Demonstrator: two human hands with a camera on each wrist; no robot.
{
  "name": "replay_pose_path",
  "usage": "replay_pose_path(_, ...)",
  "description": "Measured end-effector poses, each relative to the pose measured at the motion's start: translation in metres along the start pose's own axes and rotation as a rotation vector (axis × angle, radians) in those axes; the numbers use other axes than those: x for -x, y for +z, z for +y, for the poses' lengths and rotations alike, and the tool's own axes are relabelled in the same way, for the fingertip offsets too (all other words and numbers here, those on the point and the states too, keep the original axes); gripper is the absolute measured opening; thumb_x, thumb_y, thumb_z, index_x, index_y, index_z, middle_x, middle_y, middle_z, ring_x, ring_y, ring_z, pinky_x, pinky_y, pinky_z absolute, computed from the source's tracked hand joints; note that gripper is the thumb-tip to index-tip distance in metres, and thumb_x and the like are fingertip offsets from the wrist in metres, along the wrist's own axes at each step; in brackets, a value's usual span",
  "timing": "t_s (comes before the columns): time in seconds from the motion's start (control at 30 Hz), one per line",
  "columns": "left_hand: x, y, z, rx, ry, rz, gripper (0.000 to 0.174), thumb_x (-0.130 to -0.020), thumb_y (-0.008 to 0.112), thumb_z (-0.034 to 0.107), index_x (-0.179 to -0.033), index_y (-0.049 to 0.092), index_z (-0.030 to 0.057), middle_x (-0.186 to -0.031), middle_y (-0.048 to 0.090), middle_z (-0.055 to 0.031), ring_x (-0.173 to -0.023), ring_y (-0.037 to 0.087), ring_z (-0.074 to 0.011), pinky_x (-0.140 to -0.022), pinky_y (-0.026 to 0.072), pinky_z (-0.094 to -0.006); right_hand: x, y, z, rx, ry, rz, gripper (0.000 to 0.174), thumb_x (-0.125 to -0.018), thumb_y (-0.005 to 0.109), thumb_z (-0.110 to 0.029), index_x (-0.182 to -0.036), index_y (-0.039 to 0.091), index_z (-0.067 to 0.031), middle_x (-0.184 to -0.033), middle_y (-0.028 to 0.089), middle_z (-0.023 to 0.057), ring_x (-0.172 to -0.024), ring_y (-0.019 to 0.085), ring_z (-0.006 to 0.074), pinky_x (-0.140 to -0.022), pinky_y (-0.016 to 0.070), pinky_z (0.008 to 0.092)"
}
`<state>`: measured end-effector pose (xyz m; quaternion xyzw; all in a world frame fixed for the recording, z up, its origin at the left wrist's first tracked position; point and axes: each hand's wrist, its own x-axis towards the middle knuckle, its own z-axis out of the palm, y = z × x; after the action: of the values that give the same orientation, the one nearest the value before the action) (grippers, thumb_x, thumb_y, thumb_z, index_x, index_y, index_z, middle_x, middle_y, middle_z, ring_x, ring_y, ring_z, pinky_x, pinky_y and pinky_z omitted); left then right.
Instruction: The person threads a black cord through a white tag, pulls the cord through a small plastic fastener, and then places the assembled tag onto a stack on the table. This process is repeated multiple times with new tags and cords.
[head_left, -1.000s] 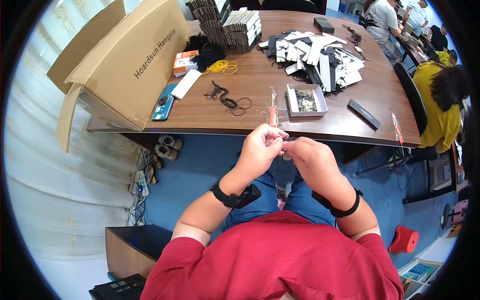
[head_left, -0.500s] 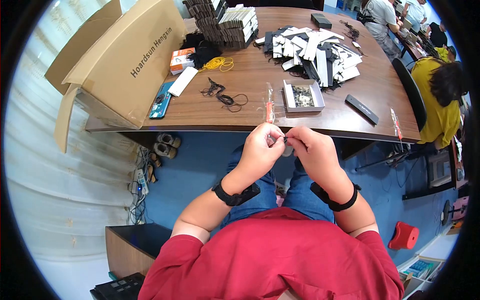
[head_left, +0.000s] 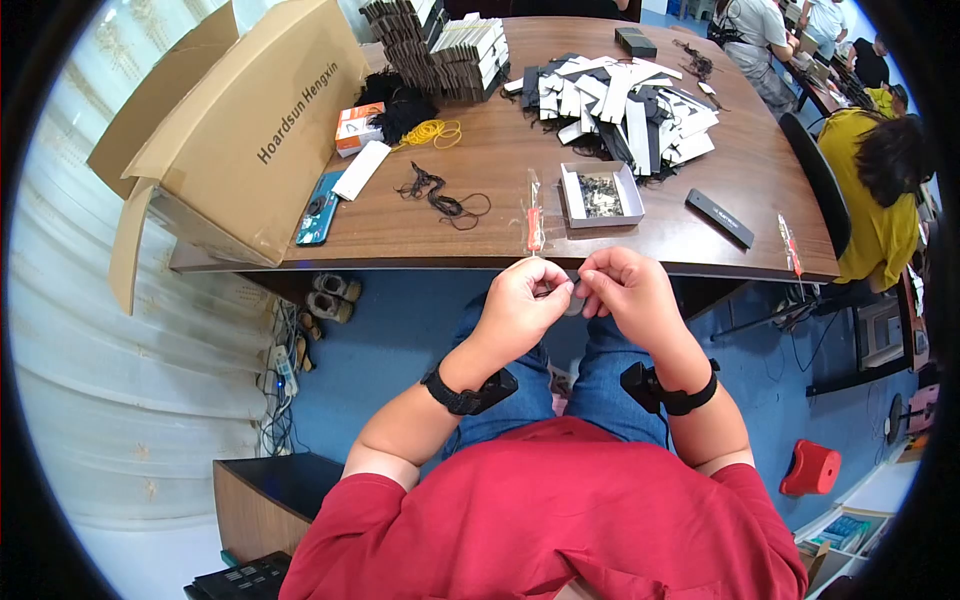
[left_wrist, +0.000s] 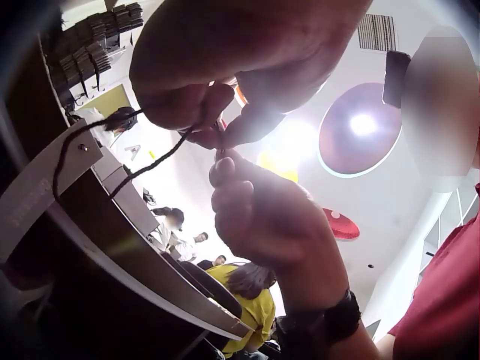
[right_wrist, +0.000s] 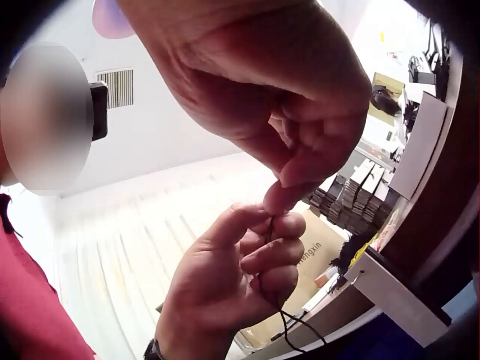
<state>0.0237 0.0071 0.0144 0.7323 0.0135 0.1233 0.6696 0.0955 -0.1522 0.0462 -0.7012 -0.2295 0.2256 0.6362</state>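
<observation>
Both hands meet just in front of the table edge. My left hand [head_left: 528,300] grips a thin black cord [left_wrist: 154,163], its fingers curled and its thumb on top. Two strands of the cord [right_wrist: 285,324] hang below that hand in the right wrist view. My right hand [head_left: 625,292] pinches at the same cord, its thumb and forefinger tips right at the left fingertips. In the left wrist view a pale strip [left_wrist: 37,187] with a small hole lies by the looped cord. The curled fingers partly hide the pinched piece.
On the table [head_left: 350,240] stand a small open white box [head_left: 603,222], a red-labelled clear packet [head_left: 535,228] and a dark bar [head_left: 720,218]. Behind are a heap of black and white tags [head_left: 640,115] and loose black cord [head_left: 440,200]. A large carton [head_left: 260,130] stands left.
The overlapping hands have drawn slightly apart, and dark cord shows between the fingertips. The right hand's fingers have fanned out more. The head view has shifted a little.
</observation>
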Motion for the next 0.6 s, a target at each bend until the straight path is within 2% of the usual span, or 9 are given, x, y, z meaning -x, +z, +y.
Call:
replay_pose_path(0.1,-0.001,-0.005,0.005,0.055,-0.060,-0.019,0.005,-0.084,0.061,0.002,-0.089,0.060,-0.0002,-0.081,0.058,0.0011,-0.071,0.052,-0.0031,-0.064,0.0441,-0.0185,0.000,-0.005,-0.007,0.090,-0.056,0.079,0.014,-0.089,0.056,-0.005,-0.100,0.062,-0.0002,-0.074,0.065,0.0065,-0.058,0.059,0.0085,-0.055,0.0492,0.0246)
replay_pose_path(0.13,-0.001,-0.007,0.007,0.081,-0.088,-0.028,0.005,-0.085,0.061,0.001,-0.090,0.060,-0.0003,-0.081,0.058,0.0017,-0.071,0.052,-0.0028,-0.065,0.0438,-0.0180,0.001,-0.006,-0.005,0.195,-0.150,0.151,0.019,-0.086,0.059,-0.005,-0.104,0.063,-0.0030,-0.076,0.065,0.0070,-0.060,0.061,0.0133,-0.058,0.0494,0.0253)
replay_pose_path(0.23,-0.001,-0.009,0.008,0.119,-0.097,-0.029,0.006,-0.084,0.061,0.001,-0.090,0.060,-0.0005,-0.082,0.059,0.0013,-0.071,0.052,-0.0030,-0.065,0.0439,-0.0182,0.000,-0.015,-0.008,0.592,-0.530,0.163,0.022,-0.081,0.064,-0.005,-0.103,0.065,-0.0052,-0.082,0.064,0.0090,-0.069,0.062,0.0209,-0.063,0.0497,0.0275)
replay_pose_path(0.27,-0.001,-0.009,0.009,0.115,-0.104,-0.030,0.007,-0.084,0.061,0.002,-0.090,0.060,-0.0005,-0.082,0.059,0.0013,-0.071,0.052,-0.0030,-0.065,0.0438,-0.0182,0.001,-0.014,-0.008,0.562,-0.539,0.122,0.027,-0.075,0.069,-0.005,-0.101,0.066,-0.0064,-0.089,0.063,0.0108,-0.078,0.061,0.0273,-0.067,0.0499,0.0304)
replay_pose_path(0.47,-0.001,-0.011,0.007,0.157,-0.131,-0.050,0.008,-0.084,0.061,0.002,-0.091,0.060,-0.0009,-0.083,0.059,0.0011,-0.073,0.052,-0.0032,-0.066,0.0438,-0.0180,-0.003,-0.008,-0.009,0.631,-0.644,0.008,0.028,-0.070,0.070,-0.005,-0.098,0.066,-0.0067,-0.091,0.063,0.0102,-0.081,0.061,0.0288,-0.070,0.0499,0.0359)
replay_pose_path(0.6,0.000,-0.013,0.010,0.250,-0.162,-0.067,0.009,-0.085,0.062,0.004,-0.092,0.060,-0.0007,-0.083,0.059,0.0008,-0.070,0.051,-0.0029,-0.063,0.0421,-0.0169,-0.006,-0.010,-0.006,0.733,-0.718,0.002,0.028,-0.069,0.071,-0.007,-0.097,0.067,-0.0091,-0.090,0.064,0.0076,-0.083,0.061,0.0266,-0.071,0.0476,0.0368)
